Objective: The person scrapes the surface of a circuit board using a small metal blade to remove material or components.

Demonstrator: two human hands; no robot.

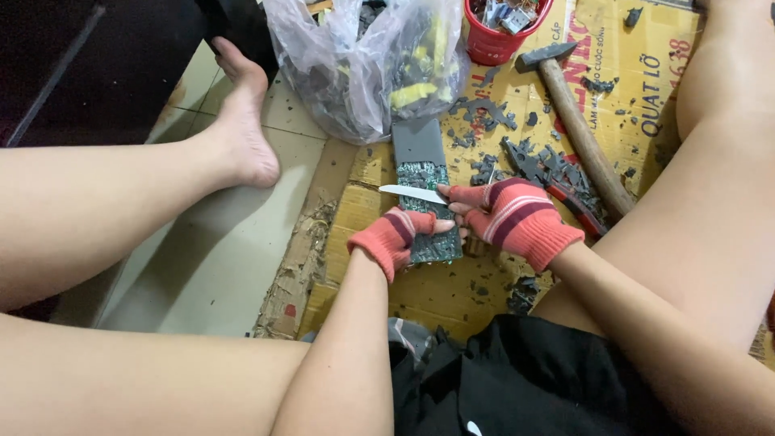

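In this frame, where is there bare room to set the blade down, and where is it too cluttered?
Free: the tiled floor between the outstretched leg and the cardboard sheet's torn edge, and the cardboard strip just below the circuit board. Crowded: right of the right hand, with pliers, hammer and grey fragments; the plastic bag and red cup fill the top.

Red knit fingerless gloves — dark stripes, left hand point(393, 240), right hand point(517, 218)

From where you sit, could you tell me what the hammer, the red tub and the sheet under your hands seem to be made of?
The hammer looks like a dull dark metal head on a bare brown wooden handle. The red tub seems to be smooth, slightly glossy plastic. The sheet is cardboard: matt yellow-brown, printed, with torn fibrous edges.
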